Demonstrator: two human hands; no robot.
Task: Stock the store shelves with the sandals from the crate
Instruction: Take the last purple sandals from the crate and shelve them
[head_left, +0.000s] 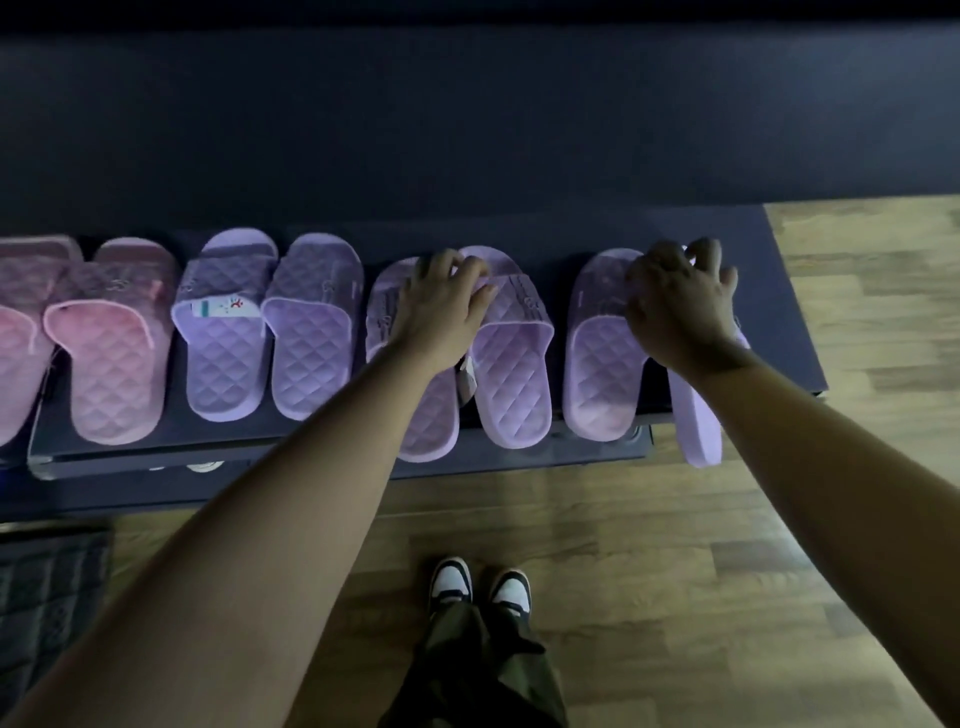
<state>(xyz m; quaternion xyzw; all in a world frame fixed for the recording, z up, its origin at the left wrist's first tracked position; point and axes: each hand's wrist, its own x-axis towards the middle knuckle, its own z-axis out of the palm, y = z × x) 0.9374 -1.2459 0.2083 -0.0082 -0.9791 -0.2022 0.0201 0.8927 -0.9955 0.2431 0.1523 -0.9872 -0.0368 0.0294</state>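
- A dim shop corner: a dark wall fills the upper half of the frame, and wood-look flooring (675, 545) runs across the lower right and up the right edge.
- A low dark shelf (779, 270) spans the middle band from the left edge to right of centre, with a second dark ledge just below its front lip.
- Slide sandals stand in a row on the shelf, toes toward the wall, with quilted footbeds.
- At the left are two pink sandals; the nearer one (117, 343) is whole in view, the other is cut by the frame edge.
- Next comes a lilac pair: one sandal (226, 332) with a paper tag on its strap, and its mate (311, 332) just beside it.
- In the middle, the left hand (441, 306) lies palm-down with fingers spread over the straps of two lilac sandals, one (426, 415) under the forearm and one (511, 364) to its right; they overlap at the toes.
- Toward the right, the right hand (680, 306) curls its fingers over the strap of a lilac sandal (602, 364) and of a tilted sandal (698, 426) standing on its edge, heel hanging past the shelf front; the exact grip is hidden.
- A dark crate (47, 597) sits at the lower left, only partly in frame.
- Black-and-white sneakers (478, 584) and dark trousers show at the bottom centre.
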